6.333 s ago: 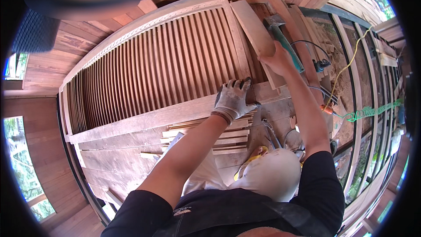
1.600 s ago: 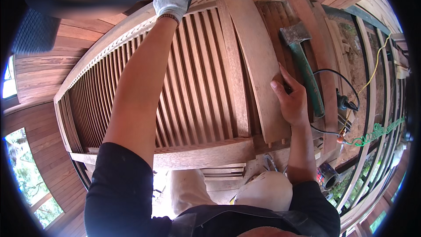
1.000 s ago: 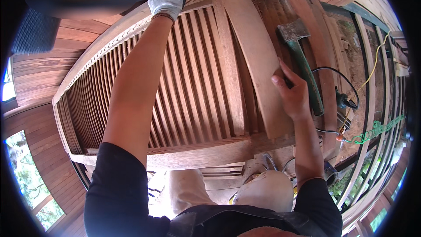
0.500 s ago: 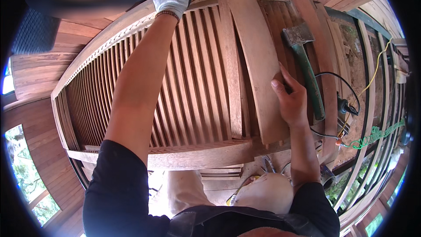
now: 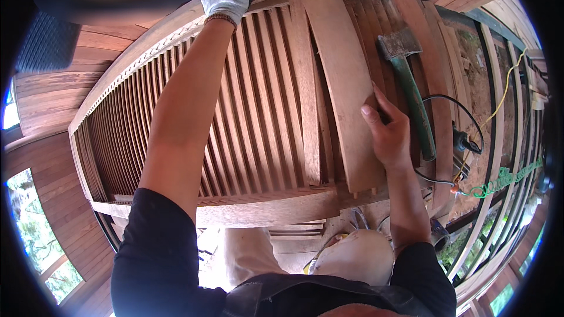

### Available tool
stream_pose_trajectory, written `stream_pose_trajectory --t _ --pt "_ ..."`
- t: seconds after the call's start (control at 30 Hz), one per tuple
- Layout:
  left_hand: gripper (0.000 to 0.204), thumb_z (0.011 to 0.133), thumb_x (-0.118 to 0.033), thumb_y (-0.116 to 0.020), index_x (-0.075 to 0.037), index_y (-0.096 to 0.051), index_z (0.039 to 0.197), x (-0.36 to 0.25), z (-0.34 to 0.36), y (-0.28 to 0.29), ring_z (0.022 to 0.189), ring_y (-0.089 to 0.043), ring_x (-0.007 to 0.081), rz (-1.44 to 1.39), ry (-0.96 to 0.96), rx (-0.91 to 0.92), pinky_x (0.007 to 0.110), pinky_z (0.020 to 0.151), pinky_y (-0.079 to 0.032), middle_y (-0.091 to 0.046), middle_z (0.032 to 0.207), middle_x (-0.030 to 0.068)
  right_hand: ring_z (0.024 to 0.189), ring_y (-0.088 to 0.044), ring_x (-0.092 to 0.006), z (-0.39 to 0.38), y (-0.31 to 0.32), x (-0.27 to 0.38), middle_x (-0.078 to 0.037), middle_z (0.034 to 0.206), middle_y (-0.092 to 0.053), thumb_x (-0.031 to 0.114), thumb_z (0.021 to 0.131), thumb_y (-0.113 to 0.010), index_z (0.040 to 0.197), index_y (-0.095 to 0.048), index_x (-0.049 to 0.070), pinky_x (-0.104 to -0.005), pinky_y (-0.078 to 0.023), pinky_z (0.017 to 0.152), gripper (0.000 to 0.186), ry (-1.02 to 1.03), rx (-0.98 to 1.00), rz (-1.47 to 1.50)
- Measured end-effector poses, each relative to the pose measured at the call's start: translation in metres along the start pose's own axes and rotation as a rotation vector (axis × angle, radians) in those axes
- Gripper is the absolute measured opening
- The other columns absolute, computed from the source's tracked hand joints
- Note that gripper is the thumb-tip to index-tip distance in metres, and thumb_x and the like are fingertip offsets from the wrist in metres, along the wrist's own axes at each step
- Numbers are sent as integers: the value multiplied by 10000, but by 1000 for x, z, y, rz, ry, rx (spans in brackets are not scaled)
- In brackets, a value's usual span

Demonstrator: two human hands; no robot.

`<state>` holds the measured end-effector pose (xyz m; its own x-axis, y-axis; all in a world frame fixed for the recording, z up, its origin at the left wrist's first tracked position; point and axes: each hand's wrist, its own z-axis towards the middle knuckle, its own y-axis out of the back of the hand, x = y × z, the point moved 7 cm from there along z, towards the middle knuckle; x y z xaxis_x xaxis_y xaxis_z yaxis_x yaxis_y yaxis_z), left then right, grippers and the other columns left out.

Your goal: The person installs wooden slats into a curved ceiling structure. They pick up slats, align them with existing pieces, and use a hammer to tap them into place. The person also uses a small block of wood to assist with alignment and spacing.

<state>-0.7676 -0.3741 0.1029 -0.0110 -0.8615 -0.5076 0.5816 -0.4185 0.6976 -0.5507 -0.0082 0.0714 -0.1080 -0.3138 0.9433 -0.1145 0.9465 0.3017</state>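
A louvered wooden panel with many parallel slats lies in front of me. At its far rail is my left hand, in a white glove; a dark band crosses in front and hides most of its fingers. A wide, flat wooden board rests at the panel's right end, beside the upright stile. My bare right hand grips the board's right edge, thumb on top and the other fingers partly hidden. Just right of that hand lies a hammer with a green handle and a worn metal head.
More planks lie under and beside the hammer. A black cable, a yellow cord and a coiled green hose run at the right. Below the panel's near rail are my knees. A blurred dark object covers the upper left.
My left hand and the far ends of the stile and board sit very slightly farther left. My right hand keeps its hold on the board; the hammer lies as before.
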Motion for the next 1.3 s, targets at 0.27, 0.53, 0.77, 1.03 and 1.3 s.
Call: stream_pose_trajectory --t 0.27,0.53,0.77,1.03,1.3 --pt "687 868 -637 -676 -34 -587 1183 0 1 10 912 -721 431 221 126 151 516 798 -554 -752 931 214 1263 -595 -190 5 2 -5 -192 1359 -666 250 982 -729 1447 -549 -57 -306 -435 1081 585 31 25 34" --pt "954 829 -529 -788 -72 -356 1547 -4 -112 103 1452 -378 433 432 299 34 526 1216 -307 -438 1530 259 1221 -612 -165 10 3 -7 -167 1318 -691 297 991 -718 1436 -572 -40 -303 -450 1060 577 23 29 74" --pt "484 1019 -397 -572 22 -599 1261 -114 -250 82 1074 -698 402 52 442 690 468 976 -558 -724 1119 258 1261 -587 -176 9 4 -4 -158 1364 -655 305 987 -734 1434 -554 -81 -301 -429 1093 617 5 29 13" --pt "455 1000 -395 -663 56 -710 975 -90 -263 35 783 -747 353 -432 548 973 428 710 -602 -726 827 233 1253 -582 -157 13 6 -7 -126 1366 -653 259 992 -725 1429 -572 -63 -277 -422 1091 563 -6 6 33" --pt "358 976 -247 -713 60 -620 1136 -109 -282 28 599 -697 212 -983 1009 931 330 442 -536 -688 745 128 1207 -618 -157 11 11 15 -137 1330 -676 241 982 -733 1442 -551 -70 -271 -461 1040 585 -76 17 65"
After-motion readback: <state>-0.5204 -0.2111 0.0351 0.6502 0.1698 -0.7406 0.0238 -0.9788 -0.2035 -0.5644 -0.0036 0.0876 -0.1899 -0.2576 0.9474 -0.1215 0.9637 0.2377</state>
